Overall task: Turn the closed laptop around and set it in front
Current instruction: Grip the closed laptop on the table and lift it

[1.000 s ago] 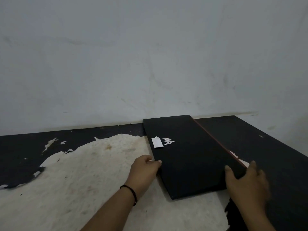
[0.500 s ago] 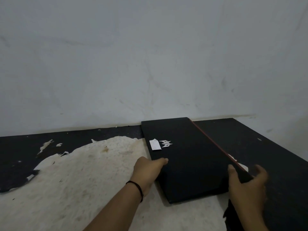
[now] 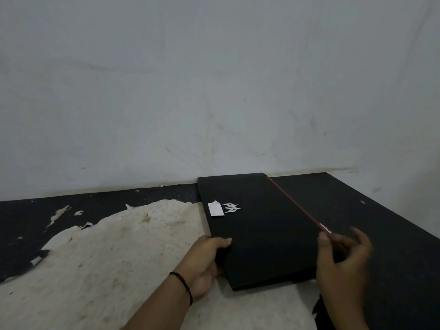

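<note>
Two bare forearms, no sleeves. Left hand point(image 3: 204, 263): thin black cord band point(image 3: 184, 285) round wrist, plain, no beads discernible. Right hand point(image 3: 340, 263): motion-blurred, nothing worn on visible part.

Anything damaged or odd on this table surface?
Yes. The table's black coating has peeled off over a large pale patch left of the laptop, with flaked bits along its edge. A white sticker sits beside the lid logo.

Worn black table point(image 3: 100, 270); closed laptop point(image 3: 264, 229) on it
</note>
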The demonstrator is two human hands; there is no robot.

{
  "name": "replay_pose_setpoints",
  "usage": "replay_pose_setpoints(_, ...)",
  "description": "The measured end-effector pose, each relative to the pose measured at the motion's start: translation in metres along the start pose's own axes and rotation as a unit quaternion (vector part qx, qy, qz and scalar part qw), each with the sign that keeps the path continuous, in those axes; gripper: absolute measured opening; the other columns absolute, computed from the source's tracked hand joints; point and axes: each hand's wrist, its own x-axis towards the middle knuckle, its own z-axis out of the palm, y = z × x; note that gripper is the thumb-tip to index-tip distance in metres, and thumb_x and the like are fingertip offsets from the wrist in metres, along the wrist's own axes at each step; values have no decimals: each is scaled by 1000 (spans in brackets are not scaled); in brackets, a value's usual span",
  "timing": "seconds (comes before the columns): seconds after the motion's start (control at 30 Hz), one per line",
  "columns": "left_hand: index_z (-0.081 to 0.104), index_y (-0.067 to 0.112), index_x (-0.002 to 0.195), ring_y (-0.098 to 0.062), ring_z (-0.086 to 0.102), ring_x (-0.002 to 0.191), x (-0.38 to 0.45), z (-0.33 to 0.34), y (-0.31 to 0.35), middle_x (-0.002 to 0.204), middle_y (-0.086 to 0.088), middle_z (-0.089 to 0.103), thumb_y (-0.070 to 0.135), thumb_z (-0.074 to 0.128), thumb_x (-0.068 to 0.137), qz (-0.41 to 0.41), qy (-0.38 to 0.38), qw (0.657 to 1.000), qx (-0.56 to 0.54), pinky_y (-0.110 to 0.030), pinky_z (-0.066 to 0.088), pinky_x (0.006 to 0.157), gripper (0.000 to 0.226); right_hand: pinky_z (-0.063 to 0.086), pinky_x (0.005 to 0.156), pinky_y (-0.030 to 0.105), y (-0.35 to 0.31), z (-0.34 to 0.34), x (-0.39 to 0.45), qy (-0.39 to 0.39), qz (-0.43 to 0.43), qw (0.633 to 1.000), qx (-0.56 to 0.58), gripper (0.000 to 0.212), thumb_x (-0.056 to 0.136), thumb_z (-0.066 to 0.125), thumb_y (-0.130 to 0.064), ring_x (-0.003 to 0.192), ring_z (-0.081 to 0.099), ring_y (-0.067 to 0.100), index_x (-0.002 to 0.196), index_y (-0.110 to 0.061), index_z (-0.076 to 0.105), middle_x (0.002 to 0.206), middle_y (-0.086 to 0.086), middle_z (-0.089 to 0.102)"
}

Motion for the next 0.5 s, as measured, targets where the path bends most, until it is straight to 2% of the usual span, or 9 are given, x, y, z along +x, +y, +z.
replay_pose_setpoints(0.1,61,3,119,-32,67,103,-3,4,-2,114,-17,72,-2,54,87,-2,-5,1000,12,-42,58,77,32,12,116,55,1,4,-9,-46,-32,996,-77,62,85,58,-37,137,32,29,141,-26,34,128,-5,51)
replay_pose_setpoints(0.17,60,2,122,-30,67,101,-6,7,-4,116,-16,71,-2,54,87,-9,-11,1000,0,-40,58,73,35,8,117,52,0,0,-10,-32,-32,995,-88,65,86,55,-39,142,27,28,145,-27,30,145,2,43)
replay_pose_setpoints(0.27,62,1,119,-28,68,94,-10,10,-7,109,-14,73,-1,53,87,-9,-24,999,-31,-38,57,72,33,21,115,48,-10,-11,-10,6,-1,998,-67,68,86,59,-32,143,25,28,146,-23,29,155,10,28)
replay_pose_setpoints(0.33,65,0,113,-27,68,89,-15,14,-7,94,-11,76,-2,53,87,0,-29,998,-56,-37,58,69,28,29,109,40,-20,-18,-12,52,66,996,-1,72,84,65,-24,138,33,29,145,-14,30,154,12,26)
replay_pose_setpoints(0.43,68,-2,103,-26,67,86,-25,23,-4,82,-10,77,-5,52,87,13,-30,995,-91,-36,57,74,23,43,92,37,-26,-24,-24,84,186,969,142,68,76,74,-27,115,54,31,132,-4,44,138,17,48)
replay_pose_setpoints(0.47,68,-1,100,-26,67,85,-28,25,-4,81,-10,77,-6,52,87,18,-33,995,-94,-35,59,70,22,45,86,37,-27,-23,-33,51,202,963,172,68,70,77,-38,103,59,31,121,-1,52,126,19,58)
replay_pose_setpoints(0.5,68,0,97,-25,68,83,-32,29,-4,78,-10,78,-7,51,87,20,-38,995,-94,-32,60,63,21,48,81,38,-28,-21,-44,-4,214,960,182,78,57,79,-55,94,61,31,108,1,59,114,19,65)
